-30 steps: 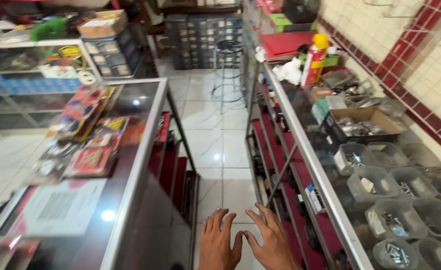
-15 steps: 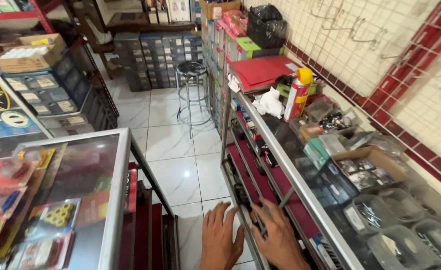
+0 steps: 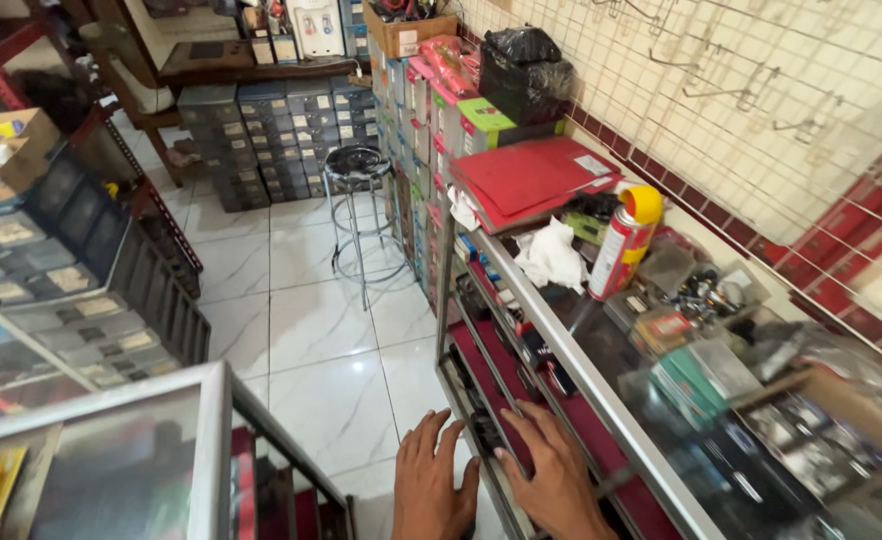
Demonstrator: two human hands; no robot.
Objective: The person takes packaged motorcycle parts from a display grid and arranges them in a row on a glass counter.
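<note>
Bare and spread-fingered, the person's left hand (image 3: pixel 433 482) and right hand (image 3: pixel 558 478) are hovering side by side at the bottom of the view, both open wide and holding nothing. The right hand is reaching over the red-lined shelves inside the glass-topped metal display counter (image 3: pixel 571 360), its fingertips near small dark parts lying there, though whether they are touching is hard to tell. The left hand is hanging just beside the counter's lower front edge, above the white tiled floor (image 3: pixel 311 330). On the counter's glass top, a red spray can with a yellow cap (image 3: pixel 626 240) is standing upright next to a crumpled white cloth (image 3: pixel 549 255), with red folders (image 3: pixel 536 178) lying behind them. Farther down the aisle, a round black metal stool (image 3: pixel 357 165) is standing before grey drawer cabinets (image 3: pixel 281 130). A second glass showcase (image 3: pixel 141 460) is sitting at lower left.
</note>
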